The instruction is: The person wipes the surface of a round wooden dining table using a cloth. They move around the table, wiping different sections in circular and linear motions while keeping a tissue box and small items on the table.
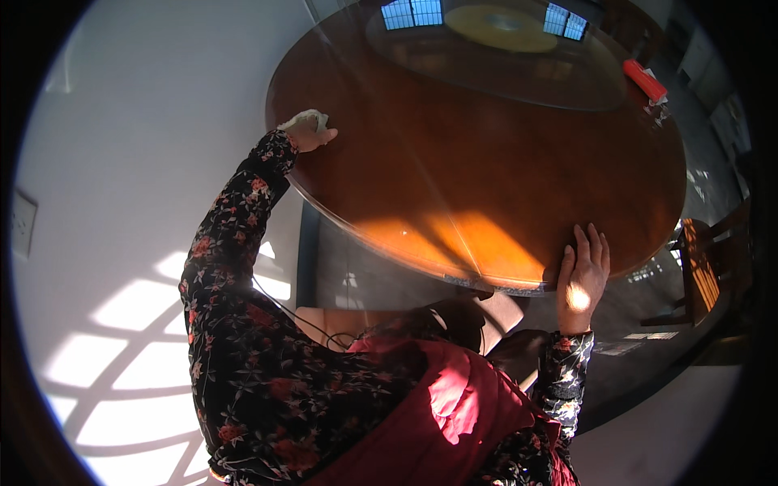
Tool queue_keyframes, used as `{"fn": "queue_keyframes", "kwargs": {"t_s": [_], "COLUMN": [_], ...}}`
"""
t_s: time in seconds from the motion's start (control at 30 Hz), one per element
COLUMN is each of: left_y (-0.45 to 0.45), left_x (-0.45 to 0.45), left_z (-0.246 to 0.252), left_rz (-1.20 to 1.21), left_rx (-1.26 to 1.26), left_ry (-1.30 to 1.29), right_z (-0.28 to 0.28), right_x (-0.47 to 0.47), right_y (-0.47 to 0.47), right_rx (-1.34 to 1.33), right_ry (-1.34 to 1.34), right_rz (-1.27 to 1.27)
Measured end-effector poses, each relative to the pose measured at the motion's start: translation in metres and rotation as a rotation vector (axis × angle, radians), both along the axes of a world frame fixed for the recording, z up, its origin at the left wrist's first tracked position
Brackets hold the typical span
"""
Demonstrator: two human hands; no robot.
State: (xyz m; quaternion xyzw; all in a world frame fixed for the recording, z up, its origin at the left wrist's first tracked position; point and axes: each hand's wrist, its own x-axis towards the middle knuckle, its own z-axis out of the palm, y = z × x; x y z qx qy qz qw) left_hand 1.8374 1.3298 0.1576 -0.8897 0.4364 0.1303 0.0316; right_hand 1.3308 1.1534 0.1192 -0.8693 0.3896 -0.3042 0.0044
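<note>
My left hand [309, 133] is at the far left rim of a round, polished wooden table [437, 164]. Under its palm and fingers it holds a pale cloth [313, 113] against the tabletop. The fingers are partly hidden by the cloth. My right hand [585, 267] rests palm down on the table's near right edge, fingers stretched out and slightly apart, with nothing in it. Sunlight falls on the back of that hand and on the near part of the tabletop.
A glass turntable [498, 79] covers the table's far middle. At the right rim lies a red cylindrical item [645, 82] beside small clear glasses [659, 112]. A wooden chair [699, 273] stands at right. The white wall [152, 152] runs close along the left.
</note>
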Motion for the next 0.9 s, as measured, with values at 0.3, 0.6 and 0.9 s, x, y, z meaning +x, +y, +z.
{"fn": "queue_keyframes", "kwargs": {"t_s": [0.3,0.6,0.9], "left_y": [-0.109,-0.096,-0.16], "left_x": [-0.16,0.01,-0.055], "left_z": [-0.001,-0.008,-0.014], "left_rz": [-0.69,0.05,-0.222], "left_rx": [-0.102,0.191,-0.094], "left_ry": [0.258,-0.147,0.066], "right_z": [0.004,0.005,0.008], "right_x": [0.001,0.002,0.003], "right_y": [0.003,0.003,0.006], "right_rx": [0.012,0.021,0.035], "right_ry": [-0.005,-0.009,0.002], "right_rz": [-0.006,-0.023,-0.054]}}
